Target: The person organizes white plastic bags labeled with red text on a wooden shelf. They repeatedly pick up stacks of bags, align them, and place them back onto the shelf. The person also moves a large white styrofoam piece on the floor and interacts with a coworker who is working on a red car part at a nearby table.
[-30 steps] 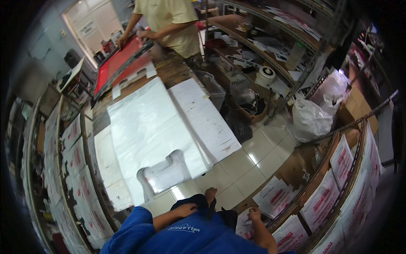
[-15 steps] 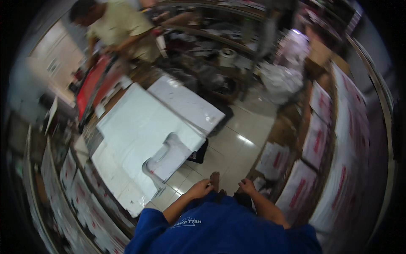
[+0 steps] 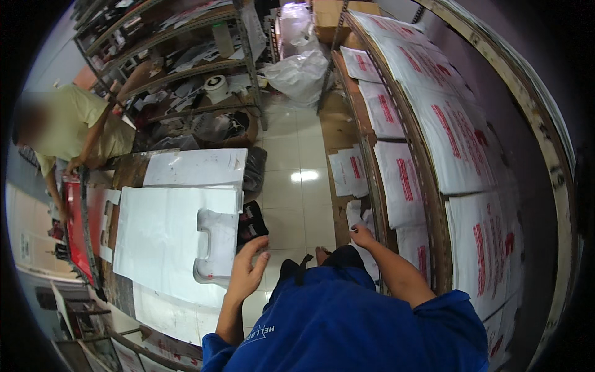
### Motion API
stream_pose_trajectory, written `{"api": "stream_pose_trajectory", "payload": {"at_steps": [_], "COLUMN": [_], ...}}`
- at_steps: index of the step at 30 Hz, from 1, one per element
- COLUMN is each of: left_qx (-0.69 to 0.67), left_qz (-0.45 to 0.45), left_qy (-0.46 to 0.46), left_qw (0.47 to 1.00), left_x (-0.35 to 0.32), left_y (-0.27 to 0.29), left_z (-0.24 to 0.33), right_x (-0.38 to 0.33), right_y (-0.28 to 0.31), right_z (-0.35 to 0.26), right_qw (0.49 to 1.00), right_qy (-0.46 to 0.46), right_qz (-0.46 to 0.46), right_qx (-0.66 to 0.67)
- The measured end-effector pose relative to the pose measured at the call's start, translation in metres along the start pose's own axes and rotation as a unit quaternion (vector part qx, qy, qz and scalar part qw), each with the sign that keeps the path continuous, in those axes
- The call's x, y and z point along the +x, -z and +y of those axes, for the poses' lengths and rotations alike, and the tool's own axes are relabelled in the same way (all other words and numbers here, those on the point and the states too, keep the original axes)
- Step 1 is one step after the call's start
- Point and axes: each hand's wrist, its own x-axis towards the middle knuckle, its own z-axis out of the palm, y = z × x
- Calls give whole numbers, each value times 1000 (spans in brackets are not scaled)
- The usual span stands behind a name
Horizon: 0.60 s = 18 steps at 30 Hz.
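Observation:
My left hand (image 3: 250,266) hangs beside the right edge of the table, fingers and thumb apart, holding nothing. Closest to it is a stack of white plastic bags (image 3: 158,223) with a U-shaped handle cutout, lying flat on the table. My right hand (image 3: 362,237) is lowered by the right-hand shelf, its fingers curled in with nothing visible in them. Just past it lies a crumpled white piece (image 3: 354,214) on the low shelf; whether the fingertips touch it I cannot tell.
Racks on the right hold stacks of white bags with red print (image 3: 403,183). A co-worker in a yellow shirt (image 3: 68,124) handles a red framed screen (image 3: 77,223) at the table's far left. A tiled aisle (image 3: 288,204) runs ahead toward clear plastic sacks (image 3: 300,77). A black bag (image 3: 251,220) sits under the table edge.
My view has turned right, so the table and co-worker appear farther left. My left hand has moved away from my right and its fingers have spread. The right hand remains curled.

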Motion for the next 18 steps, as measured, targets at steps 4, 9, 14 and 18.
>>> {"api": "stream_pose_trajectory", "payload": {"at_steps": [4, 9, 14, 18], "left_qx": [63, 56, 228, 396], "left_qz": [124, 398, 459, 347], "left_qy": [-43, 50, 192, 275], "left_qw": [989, 914, 837, 804], "left_x": [-48, -148, -244, -279], "left_y": [51, 112, 158, 164], "left_z": [-12, -81, -167, -208], "right_x": [-69, -180, -211, -190], "right_y": [-40, -115, -141, -130], "right_z": [63, 85, 60, 42], "right_qw": [995, 974, 984, 997], "right_qy": [-103, -172, -81, -38], "right_qz": [0, -128, -143, -60], "right_qx": [-16, -79, -64, -33]}}
